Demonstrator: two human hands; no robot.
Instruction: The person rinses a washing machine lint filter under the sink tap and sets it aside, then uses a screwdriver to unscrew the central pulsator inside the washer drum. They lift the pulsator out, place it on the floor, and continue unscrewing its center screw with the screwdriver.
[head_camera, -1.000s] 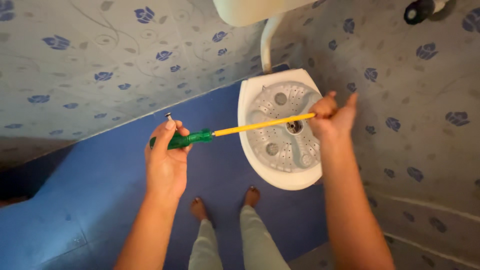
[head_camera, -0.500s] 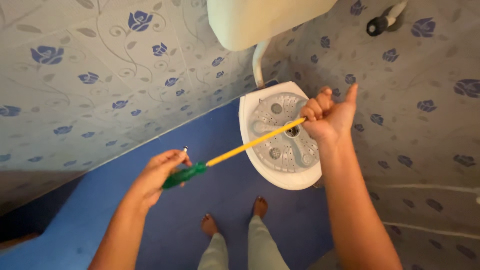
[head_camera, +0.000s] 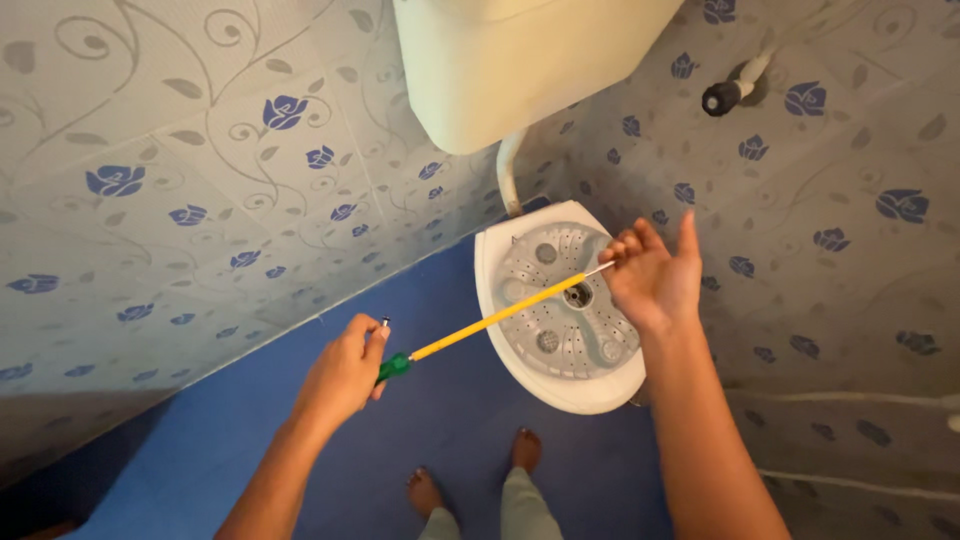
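Observation:
My left hand (head_camera: 345, 372) grips the green handle of a long tool with a yellow shaft (head_camera: 495, 320); a small metal end sticks out above my thumb. The shaft slants up and to the right, over a white squat toilet pan (head_camera: 560, 392) whose grey footrests are dotted with holes. My right hand (head_camera: 652, 278) pinches the thin metal tip of the shaft above the pan's drain hole (head_camera: 578, 295).
A cream cistern (head_camera: 520, 65) hangs on the wall above the pan, with a white pipe (head_camera: 508, 175) running down to it. A black tap (head_camera: 722, 97) sticks out of the flowered tile wall at right. My bare feet (head_camera: 470, 470) stand on blue floor (head_camera: 200, 450).
The view has tilted up and the cistern shows more. My left hand has dropped lower and left; the tool now slants more steeply, still held at both ends.

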